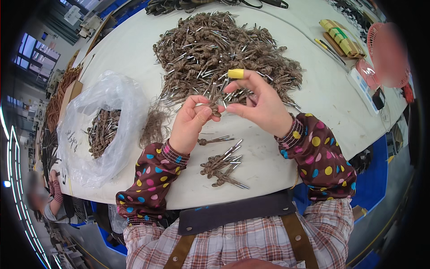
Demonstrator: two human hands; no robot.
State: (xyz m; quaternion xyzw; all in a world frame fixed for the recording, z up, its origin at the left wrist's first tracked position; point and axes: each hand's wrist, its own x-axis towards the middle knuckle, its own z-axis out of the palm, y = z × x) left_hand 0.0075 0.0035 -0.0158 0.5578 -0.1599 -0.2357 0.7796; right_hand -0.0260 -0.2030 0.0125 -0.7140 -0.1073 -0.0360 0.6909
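Observation:
My left hand [191, 121] is closed, thumb against fingers, on a knotted brown cord [215, 106] with silvery metal tips. Just to its right is my right hand [260, 105], thumb and fingers apart, with a yellow cover [235, 73] on one fingertip. I see nothing gripped in the right hand; whether its thumb touches the cord is unclear. Beyond both hands rises a big heap of similar knotted cords [219, 45]. Nearer me on the table lie a small pile of them [219, 168] and a single cord [215, 140].
A clear plastic bag [76, 157] with more cords stands at left, beside loose brown threads [154, 127]. At right are a pink basket [374, 36], a yellow bundle with a green band [342, 38], a pen [321, 43] and a white power strip [360, 89]. Another person sits far left.

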